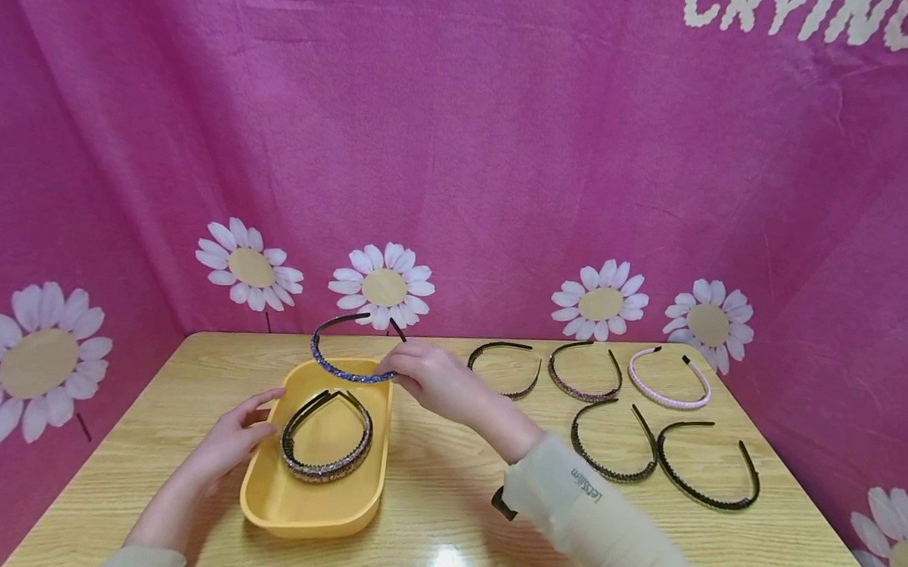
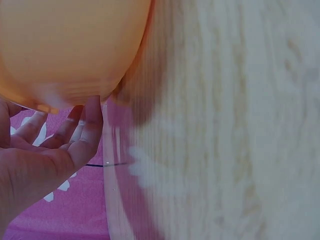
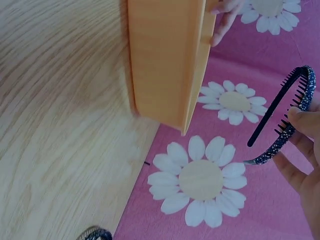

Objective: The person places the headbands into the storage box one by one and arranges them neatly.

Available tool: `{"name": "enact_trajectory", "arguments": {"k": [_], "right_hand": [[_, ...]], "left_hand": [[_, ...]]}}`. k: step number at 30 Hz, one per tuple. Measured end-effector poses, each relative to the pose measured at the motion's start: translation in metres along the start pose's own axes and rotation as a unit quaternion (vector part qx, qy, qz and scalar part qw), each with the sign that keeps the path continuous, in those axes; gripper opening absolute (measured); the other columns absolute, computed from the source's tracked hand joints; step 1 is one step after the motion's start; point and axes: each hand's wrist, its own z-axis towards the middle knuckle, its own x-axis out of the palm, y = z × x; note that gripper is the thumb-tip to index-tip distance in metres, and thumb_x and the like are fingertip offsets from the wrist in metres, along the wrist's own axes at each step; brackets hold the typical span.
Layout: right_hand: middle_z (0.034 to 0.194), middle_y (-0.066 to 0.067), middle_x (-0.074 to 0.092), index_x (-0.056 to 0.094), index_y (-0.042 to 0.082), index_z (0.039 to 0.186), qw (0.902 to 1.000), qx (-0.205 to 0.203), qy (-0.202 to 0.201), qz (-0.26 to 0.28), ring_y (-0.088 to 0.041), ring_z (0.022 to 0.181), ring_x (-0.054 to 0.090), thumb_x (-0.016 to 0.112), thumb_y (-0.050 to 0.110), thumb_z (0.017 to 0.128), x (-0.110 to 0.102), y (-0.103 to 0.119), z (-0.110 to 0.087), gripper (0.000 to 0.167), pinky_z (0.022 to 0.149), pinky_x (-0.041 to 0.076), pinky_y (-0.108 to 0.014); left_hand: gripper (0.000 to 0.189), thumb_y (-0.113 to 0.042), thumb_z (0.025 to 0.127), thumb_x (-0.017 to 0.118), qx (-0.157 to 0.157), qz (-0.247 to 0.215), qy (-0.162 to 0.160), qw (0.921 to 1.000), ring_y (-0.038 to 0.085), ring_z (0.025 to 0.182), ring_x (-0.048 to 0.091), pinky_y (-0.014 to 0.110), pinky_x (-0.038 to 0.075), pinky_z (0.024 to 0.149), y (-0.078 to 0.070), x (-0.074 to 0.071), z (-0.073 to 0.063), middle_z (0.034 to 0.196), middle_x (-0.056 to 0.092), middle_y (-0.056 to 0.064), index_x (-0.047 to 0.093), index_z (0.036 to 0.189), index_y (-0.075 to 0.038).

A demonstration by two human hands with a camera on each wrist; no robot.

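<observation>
My right hand (image 1: 435, 380) pinches a blue glittery headband (image 1: 337, 369) by its band, above the far end of a yellow tray (image 1: 312, 522). In the right wrist view, the headband (image 3: 309, 82) shows black comb teeth along its inside, with thumb and fingers on either side of the band. My left hand (image 1: 230, 437) is at the tray's left rim, its fingertips touching the side; the left wrist view shows its loosely bent fingers (image 2: 92, 120) against the tray wall (image 2: 75, 45). Glittery dark headbands (image 1: 329, 470) lie together inside the tray.
Right of the tray, dark headbands (image 1: 614, 478) lie spread on the wooden table (image 1: 431, 476), one black (image 1: 709, 500) near the right edge. A pink headband (image 1: 672, 403) lies at the back right. A magenta cloth with daisies (image 1: 449, 150) hangs behind the table.
</observation>
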Motion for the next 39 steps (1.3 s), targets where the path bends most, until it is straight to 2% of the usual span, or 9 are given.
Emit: {"name": "enact_trajectory", "arguments": {"k": [9, 16, 19, 29, 39], "right_hand": [[0.098, 0.001, 0.068, 0.069, 0.011, 0.098, 0.9991, -0.04, 0.004, 0.011, -0.011, 0.096, 0.062, 0.065, 0.003, 0.086, 0.017, 0.01, 0.009, 0.015, 0.089, 0.047, -0.016], [0.098, 0.001, 0.068, 0.071, 0.012, 0.098, 0.9972, -0.071, 0.024, 0.01, -0.011, 0.096, 0.062, 0.064, 0.002, 0.086, 0.031, 0.013, 0.008, 0.016, 0.09, 0.045, -0.013], [0.098, 0.002, 0.068, 0.071, 0.012, 0.098, 0.9958, -0.082, 0.037, 0.015, -0.01, 0.096, 0.062, 0.065, 0.001, 0.085, 0.036, 0.013, 0.008, 0.018, 0.09, 0.045, -0.012], [0.107, 0.002, 0.068, 0.071, 0.013, 0.105, 0.989, -0.083, 0.122, 0.003, -0.01, 0.107, 0.059, 0.059, 0.003, 0.089, 0.049, 0.011, 0.002, 0.022, 0.098, 0.038, -0.01], [0.105, 0.005, 0.068, 0.072, 0.014, 0.104, 0.9852, -0.092, 0.145, 0.004, -0.009, 0.102, 0.058, 0.06, -0.001, 0.087, 0.062, 0.01, -0.002, 0.026, 0.093, 0.04, -0.008]], "left_hand": [[0.059, -0.004, 0.092, 0.047, 0.009, 0.0, 0.003, 1.0, 0.033, 0.11, 0.053, 0.036, 0.055, 0.08, 0.0, -0.001, 0.0, 0.136, 0.035, 0.037, 0.026, 0.147, -0.002], [0.061, -0.006, 0.093, 0.047, 0.006, 0.009, 0.003, 0.9999, 0.034, 0.107, 0.056, 0.038, 0.056, 0.08, 0.0, -0.001, 0.0, 0.135, 0.033, 0.04, 0.02, 0.147, 0.004], [0.062, -0.006, 0.093, 0.047, 0.003, 0.012, 0.002, 0.9999, 0.032, 0.104, 0.057, 0.039, 0.056, 0.079, -0.001, -0.002, 0.0, 0.135, 0.034, 0.04, 0.02, 0.148, 0.003], [0.06, -0.005, 0.091, 0.048, 0.01, 0.006, -0.004, 0.9999, 0.028, 0.109, 0.055, 0.033, 0.054, 0.082, 0.0, -0.001, 0.001, 0.135, 0.039, 0.037, 0.027, 0.147, -0.001], [0.059, -0.004, 0.09, 0.048, 0.01, 0.003, -0.008, 0.9999, 0.032, 0.113, 0.051, 0.032, 0.053, 0.082, 0.0, -0.001, 0.002, 0.136, 0.037, 0.036, 0.03, 0.146, -0.003]]}}
